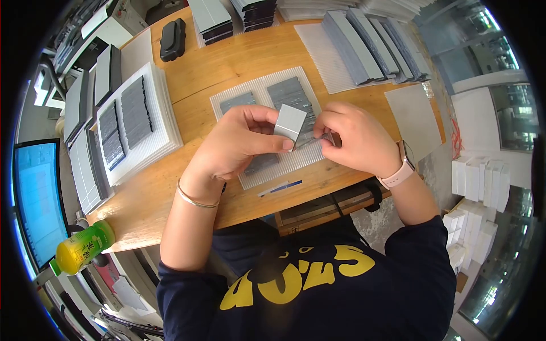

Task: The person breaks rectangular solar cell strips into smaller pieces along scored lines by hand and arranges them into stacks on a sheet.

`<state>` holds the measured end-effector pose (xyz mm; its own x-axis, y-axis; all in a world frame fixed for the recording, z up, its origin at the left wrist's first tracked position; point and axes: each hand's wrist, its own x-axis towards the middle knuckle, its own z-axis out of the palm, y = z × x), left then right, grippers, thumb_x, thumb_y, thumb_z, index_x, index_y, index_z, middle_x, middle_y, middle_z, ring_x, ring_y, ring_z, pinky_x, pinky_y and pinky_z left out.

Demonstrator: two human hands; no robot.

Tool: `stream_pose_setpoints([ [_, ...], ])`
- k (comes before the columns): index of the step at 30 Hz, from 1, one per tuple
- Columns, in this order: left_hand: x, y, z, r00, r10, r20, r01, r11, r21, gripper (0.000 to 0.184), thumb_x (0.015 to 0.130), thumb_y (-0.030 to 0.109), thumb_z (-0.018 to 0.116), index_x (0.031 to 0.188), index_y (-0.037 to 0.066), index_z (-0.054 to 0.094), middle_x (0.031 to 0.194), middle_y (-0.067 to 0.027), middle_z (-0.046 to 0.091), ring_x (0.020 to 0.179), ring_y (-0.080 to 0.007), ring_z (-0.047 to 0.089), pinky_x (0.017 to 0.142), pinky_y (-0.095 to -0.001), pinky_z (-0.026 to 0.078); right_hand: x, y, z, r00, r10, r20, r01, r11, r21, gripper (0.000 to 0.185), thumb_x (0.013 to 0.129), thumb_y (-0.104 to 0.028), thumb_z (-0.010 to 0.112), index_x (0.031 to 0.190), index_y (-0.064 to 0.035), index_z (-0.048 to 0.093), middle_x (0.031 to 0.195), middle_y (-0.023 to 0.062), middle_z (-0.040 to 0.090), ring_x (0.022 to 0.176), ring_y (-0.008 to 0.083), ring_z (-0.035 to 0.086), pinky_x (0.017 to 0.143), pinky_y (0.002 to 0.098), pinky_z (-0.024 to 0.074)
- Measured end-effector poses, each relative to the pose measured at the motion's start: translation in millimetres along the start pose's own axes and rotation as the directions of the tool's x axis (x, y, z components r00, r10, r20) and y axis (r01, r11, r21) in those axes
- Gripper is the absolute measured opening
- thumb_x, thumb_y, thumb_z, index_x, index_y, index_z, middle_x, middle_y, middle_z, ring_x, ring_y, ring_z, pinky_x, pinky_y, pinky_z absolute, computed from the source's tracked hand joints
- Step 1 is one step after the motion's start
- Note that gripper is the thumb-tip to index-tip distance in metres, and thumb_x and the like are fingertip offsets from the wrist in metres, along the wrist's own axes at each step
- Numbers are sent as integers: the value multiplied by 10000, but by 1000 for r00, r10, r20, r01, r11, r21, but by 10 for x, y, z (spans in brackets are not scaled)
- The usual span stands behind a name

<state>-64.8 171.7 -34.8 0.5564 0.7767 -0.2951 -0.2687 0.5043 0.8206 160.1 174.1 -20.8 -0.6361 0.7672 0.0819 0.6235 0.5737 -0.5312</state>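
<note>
My left hand (236, 139) pinches a small flat light-grey rectangular piece (290, 120) between thumb and fingers, tilted above the work sheet. Just to its right, my right hand (361, 136) is closed, its thumb and fingertips pressed together around something small and dark that I cannot make out. Below both hands lies a white ribbed sheet (310, 157). It carries rows of dark grey thin pieces (287, 90), partly covered by my hands and wrists.
A stack of white ribbed sheets (170, 131) with dark pieces stands left. Long grey blocks (355, 48) line the back right. A black case (173, 40) lies at the back. A blue-and-white strip (280, 188) lies near the front edge. A bottle (85, 247) and monitor (40, 199) are left.
</note>
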Motion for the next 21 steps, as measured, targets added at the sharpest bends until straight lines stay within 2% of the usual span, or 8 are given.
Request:
stream_pose_setpoints([
  [2, -2, 8, 8, 1000, 11, -19, -12, 999, -37, 233, 707, -88, 642, 935, -81, 593, 899, -138, 629, 832, -218, 634, 817, -340, 521, -32, -14, -5, 997, -69, -32, 67, 996, -60, 106, 638, -38, 606, 723, -36, 543, 732, 78, 528, 729, 239, 539, 630, 331, 444],
  [6, -16, 10, 8, 999, 41, -32, -44, 993, -107, 232, 708, -85, 642, 934, -77, 590, 897, -142, 630, 824, -224, 638, 816, -345, 518, -117, -53, 49, 992, -119, -50, 121, 991, 57, 117, 628, -32, 619, 709, -48, 536, 786, 65, 565, 756, 236, 530, 649, 331, 444],
  [9, -8, 34, -10, 998, 57, -33, -59, 996, -65, 228, 712, -85, 639, 933, -74, 586, 889, -140, 629, 821, -228, 638, 823, -362, 518, -131, -24, 102, 976, -173, -130, 182, 981, 66, 119, 634, -32, 620, 707, -54, 528, 822, 56, 585, 757, 229, 531, 654, 325, 451],
  [18, -14, 13, 1, 998, 57, -36, -60, 993, -100, 223, 712, -91, 634, 928, -73, 581, 886, -133, 621, 821, -235, 635, 826, -388, 520, -251, -34, 147, 992, -88, -88, 101, 983, 151, 109, 643, -51, 624, 707, -60, 537, 783, 44, 573, 753, 212, 536, 636, 313, 451],
  [21, -25, 23, -15, 998, 64, -22, -67, 990, -124, 230, 710, -97, 629, 934, -79, 578, 891, -139, 620, 826, -242, 636, 818, -384, 524, -212, -31, 103, 984, -69, -166, 91, 987, 129, 130, 614, -22, 631, 697, -54, 537, 747, 53, 545, 736, 238, 516, 647, 321, 428],
])
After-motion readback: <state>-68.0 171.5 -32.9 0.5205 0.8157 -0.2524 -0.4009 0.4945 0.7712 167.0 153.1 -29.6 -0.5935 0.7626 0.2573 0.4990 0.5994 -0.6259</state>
